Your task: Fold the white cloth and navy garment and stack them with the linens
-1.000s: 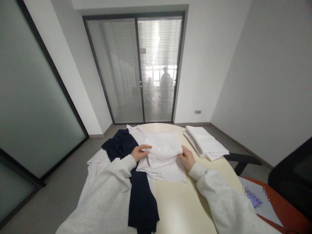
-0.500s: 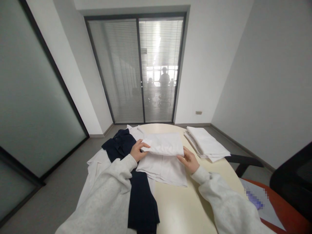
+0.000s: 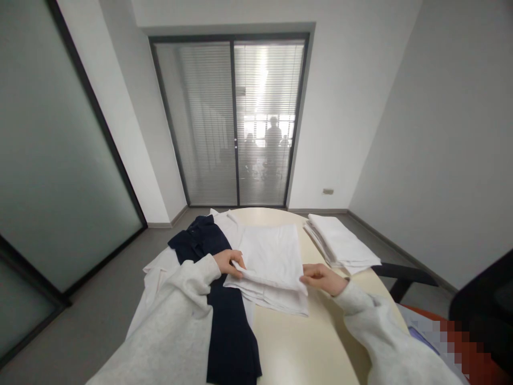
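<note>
A white garment (image 3: 270,248), partly folded, lies in front of me; its exact kind I cannot make out. My left hand (image 3: 230,263) pinches the near left corner of its upper layer. At the opposite corner, my right hand (image 3: 324,278) is closed on the same layer's edge. Below that edge, the lower layers of white cloth stick out toward me. Dark navy clothing (image 3: 232,331) runs under my left forearm, with more white clothing (image 3: 162,264) beneath and beside it.
A stack of folded white cloth (image 3: 342,240) sits at the right edge of the round cream table (image 3: 296,347). Beyond the table's right side stands a black chair (image 3: 484,305) with its armrest. Glass doors with blinds (image 3: 236,123) are at the back, silhouettes of people behind them.
Both hands have come nearer to me, drawing the folded upper layer down over the lower layers. My view has tilted slightly upward.
</note>
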Available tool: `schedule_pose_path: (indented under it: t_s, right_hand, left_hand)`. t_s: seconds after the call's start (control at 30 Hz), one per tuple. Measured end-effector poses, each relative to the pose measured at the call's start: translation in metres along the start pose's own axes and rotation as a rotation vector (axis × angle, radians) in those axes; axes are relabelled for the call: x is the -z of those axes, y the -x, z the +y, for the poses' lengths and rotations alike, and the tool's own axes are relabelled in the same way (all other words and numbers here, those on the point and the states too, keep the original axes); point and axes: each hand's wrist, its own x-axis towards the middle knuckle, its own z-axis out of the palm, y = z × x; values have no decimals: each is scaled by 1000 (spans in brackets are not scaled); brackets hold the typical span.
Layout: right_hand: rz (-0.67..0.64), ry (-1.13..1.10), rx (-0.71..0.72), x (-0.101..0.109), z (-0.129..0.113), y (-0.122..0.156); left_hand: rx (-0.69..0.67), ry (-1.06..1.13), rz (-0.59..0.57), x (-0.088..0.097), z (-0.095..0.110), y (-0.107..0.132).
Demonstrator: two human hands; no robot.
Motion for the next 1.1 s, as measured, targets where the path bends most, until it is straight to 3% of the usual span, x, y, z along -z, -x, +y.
schedule_pose_path:
  t_s: [0.1,0.17,0.23,0.3,0.37,0.43,0.47,0.53,0.63,0.73,0.8,0.87,1.03,1.1]
  right_hand:
    - [-284,-143,-149,3,-3,9]
    - [-395,-191,-288,13,-9,13]
    - [-295,-114,-402,27,-19,10]
    - [48,82,-432,39,-28,-6]
    - [460,333,-327,40,-30,-31]
    - [670,576,-154,28,-20,-59]
    - [666,685,-130,19,-10,-71]
    - [563,807,-243,-3,16,-89]
    - [432,876,-381,-26,55,-99]
    - [404,904,-346,-31,79,-99]
    - [406,920,-276,-26,85,-101]
    - [390,937,-193,-20,88,-106]
    - [343,957,-62,-10,85,-128]
    - [347,970,-21,-10,80,-131]
  left_hand:
    - [60,7,-159,-1,-3,3]
    - [61,-4,-218,0,-6,5]
    - [57,-14,-259,1,-7,4]
    - [83,-11,-253,1,-6,2]
    - [127,-13,-201,-2,-4,-1]
    - [171,3,-151,-5,-2,-2]
    - [190,30,-139,-5,0,-2]
    - [240,121,-155,-3,3,0]
    - [342,257,-311,7,11,11]
    - [400,324,-504,20,20,23]
    - [416,327,-545,28,25,26]
    - [424,265,-424,33,29,22]
    - [307,-207,331,23,31,-29]
    - [181,-415,389,7,26,-53]
